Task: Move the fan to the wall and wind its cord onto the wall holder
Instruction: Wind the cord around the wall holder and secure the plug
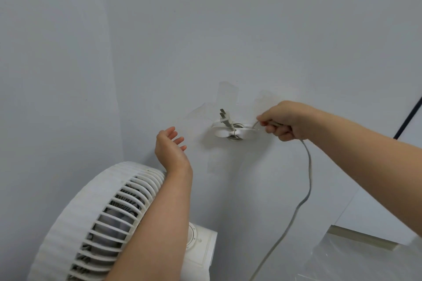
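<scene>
Fan (96, 219) beside wall (205, 29); right hand (285, 121) grips cord (306, 189) at wall holder (233, 131) bearing plug (225, 117); left hand (170, 147) empty, fingers relaxed

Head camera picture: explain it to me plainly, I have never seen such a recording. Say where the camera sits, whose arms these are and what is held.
No machine here: a person wears one camera on the head, looking forward and down, so both arms are their own. A white fan stands low by the wall. A small white holder on the wall has the plug lodged in it, prongs up. The right hand grips the grey cord beside the holder; the rest hangs down. The left hand is open, empty.
</scene>
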Available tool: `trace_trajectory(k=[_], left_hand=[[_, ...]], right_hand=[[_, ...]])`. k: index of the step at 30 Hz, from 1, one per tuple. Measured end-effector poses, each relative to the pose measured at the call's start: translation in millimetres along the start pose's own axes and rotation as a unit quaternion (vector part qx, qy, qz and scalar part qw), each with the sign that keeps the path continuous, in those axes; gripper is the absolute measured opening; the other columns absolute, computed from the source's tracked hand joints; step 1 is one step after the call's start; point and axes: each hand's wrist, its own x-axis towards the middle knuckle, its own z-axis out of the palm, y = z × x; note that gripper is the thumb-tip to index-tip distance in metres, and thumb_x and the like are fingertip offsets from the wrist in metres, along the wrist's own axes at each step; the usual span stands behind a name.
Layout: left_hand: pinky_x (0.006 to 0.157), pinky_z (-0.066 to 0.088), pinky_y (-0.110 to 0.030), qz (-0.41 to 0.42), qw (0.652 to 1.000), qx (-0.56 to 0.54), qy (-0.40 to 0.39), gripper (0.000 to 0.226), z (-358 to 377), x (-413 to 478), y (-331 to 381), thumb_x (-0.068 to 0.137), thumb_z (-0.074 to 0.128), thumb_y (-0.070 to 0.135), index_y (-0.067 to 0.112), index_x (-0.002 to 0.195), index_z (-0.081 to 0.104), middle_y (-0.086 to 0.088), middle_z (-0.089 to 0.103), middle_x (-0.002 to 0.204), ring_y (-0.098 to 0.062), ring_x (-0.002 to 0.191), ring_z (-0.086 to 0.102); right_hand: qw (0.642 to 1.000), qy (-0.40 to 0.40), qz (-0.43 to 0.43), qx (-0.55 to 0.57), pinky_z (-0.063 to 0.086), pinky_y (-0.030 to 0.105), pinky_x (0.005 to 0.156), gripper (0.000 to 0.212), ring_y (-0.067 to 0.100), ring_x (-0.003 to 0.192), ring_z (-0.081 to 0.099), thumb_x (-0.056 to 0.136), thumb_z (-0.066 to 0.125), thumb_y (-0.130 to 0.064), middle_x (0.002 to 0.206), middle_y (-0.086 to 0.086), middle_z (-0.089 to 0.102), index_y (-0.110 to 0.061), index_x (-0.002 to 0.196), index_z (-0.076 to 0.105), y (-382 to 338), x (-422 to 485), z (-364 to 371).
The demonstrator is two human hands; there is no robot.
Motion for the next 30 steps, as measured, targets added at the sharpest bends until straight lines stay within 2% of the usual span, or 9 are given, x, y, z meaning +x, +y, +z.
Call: trace_trajectory(k=[5, 11, 14, 18, 21, 26, 30], left_hand=[[0.063, 0.043, -0.026, 0.000, 1.000, 0.001, -0.003, 0.033, 1, 0, 0, 0.092, 0.033, 0.026, 0.012, 0.098, 0.063, -0.004, 0.061, 0.098, -0.017, 0.079, 0.058], [0.063, 0.044, -0.026, 0.000, 1.000, 0.002, -0.001, 0.033, 0, 1, 2, 0.091, 0.034, 0.026, 0.011, 0.098, 0.063, -0.004, 0.061, 0.099, -0.017, 0.079, 0.058], [0.062, 0.043, -0.026, -0.003, 1.000, -0.002, 0.001, 0.033, 0, 2, 2, 0.091, 0.034, 0.025, 0.012, 0.097, 0.063, -0.004, 0.061, 0.098, -0.017, 0.078, 0.058], [0.063, 0.043, -0.026, -0.003, 1.000, -0.002, 0.000, 0.033, 0, 0, 2, 0.091, 0.034, 0.025, 0.011, 0.099, 0.063, -0.005, 0.061, 0.099, -0.017, 0.078, 0.058], [0.063, 0.043, -0.026, -0.010, 1.000, -0.010, -0.001, 0.032, 2, -1, 2, 0.090, 0.035, 0.024, 0.011, 0.098, 0.063, -0.005, 0.061, 0.098, -0.016, 0.076, 0.058], [0.062, 0.043, -0.026, -0.011, 1.000, -0.010, -0.006, 0.031, 3, -2, 1, 0.090, 0.036, 0.023, 0.012, 0.096, 0.064, -0.005, 0.061, 0.097, -0.016, 0.076, 0.058], [0.063, 0.044, -0.026, -0.001, 1.000, -0.009, 0.002, 0.031, -1, 2, 4, 0.090, 0.036, 0.023, 0.012, 0.097, 0.064, -0.005, 0.061, 0.097, -0.016, 0.075, 0.058]], right_hand=[[0.993, -0.030, 0.019, 0.110, 0.016, 0.010, 0.030, 0.026, 0.007, 0.023, 0.021, 0.095, 0.036, -0.010, 0.043, 0.002, 0.045, -0.007, 0.072, 0.049, -21, -2, 12], [0.957, -0.058, 0.069, 0.275, 0.023, 0.011, 0.031, 0.018, 0.010, 0.025, 0.026, 0.091, 0.033, -0.007, 0.053, 0.002, 0.045, -0.008, 0.078, 0.044, -35, 2, 24], [0.968, -0.070, 0.056, 0.233, 0.022, 0.010, 0.031, 0.022, 0.009, 0.025, 0.027, 0.092, 0.034, -0.010, 0.044, 0.001, 0.046, -0.009, 0.074, 0.046, -39, -2, 23], [0.996, -0.048, 0.012, 0.068, 0.018, 0.010, 0.030, 0.024, 0.008, 0.023, 0.022, 0.092, 0.041, -0.011, 0.037, 0.001, 0.045, -0.007, 0.072, 0.053, -45, -11, 17], [0.999, -0.038, -0.026, -0.017, 0.017, 0.010, 0.032, 0.024, 0.007, 0.023, 0.021, 0.092, 0.046, -0.013, 0.037, 0.000, 0.044, -0.007, 0.069, 0.054, -48, -15, 11], [0.997, -0.049, -0.056, -0.017, 0.018, 0.010, 0.031, 0.028, 0.007, 0.023, 0.020, 0.091, 0.052, -0.020, 0.034, -0.001, 0.042, -0.011, 0.065, 0.048, -55, -25, 0], [0.995, -0.032, -0.097, 0.015, 0.020, 0.011, 0.031, 0.030, 0.006, 0.024, 0.023, 0.095, 0.044, -0.019, 0.040, 0.000, 0.046, -0.008, 0.069, 0.054, -69, -30, 7]])
